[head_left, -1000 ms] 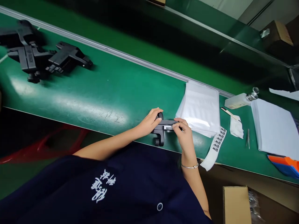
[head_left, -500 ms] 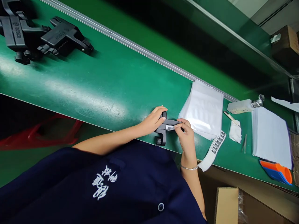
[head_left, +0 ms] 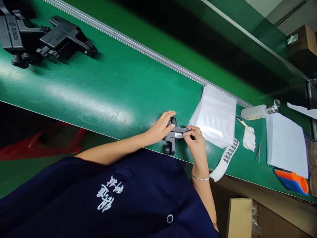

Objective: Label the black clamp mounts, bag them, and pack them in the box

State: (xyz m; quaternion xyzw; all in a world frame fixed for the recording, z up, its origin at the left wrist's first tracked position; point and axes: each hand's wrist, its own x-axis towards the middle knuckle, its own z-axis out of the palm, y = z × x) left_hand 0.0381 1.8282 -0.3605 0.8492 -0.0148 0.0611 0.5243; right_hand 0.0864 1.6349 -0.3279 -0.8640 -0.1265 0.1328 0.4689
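Note:
A black plastic clamp-like mount (head_left: 170, 141) with a small round knob lies near the bench's front edge. A small white label (head_left: 178, 135) sits on its flat top bar. My left hand (head_left: 160, 129) holds the left end, its thumb on top and its fingers stretched along the far side. My right hand (head_left: 195, 140) is closed around the right end, the thumb tip pressing by the label's right end and the fingertips at the far edge. Whether it also pinches something small is hidden.
Clear plastic bags (head_left: 215, 115) lie right of my hands, beside a label strip (head_left: 230, 152). Farther right are a bottle (head_left: 256, 112), white cloth (head_left: 249, 139), tweezers (head_left: 259, 152), papers (head_left: 286, 142) and an orange-blue item (head_left: 292, 181). More black mounts (head_left: 63, 36) sit far left.
The view has shifted very slightly, moving things a little to the left. Both hands stay on the mount, and the right thumb rests near the label as before.

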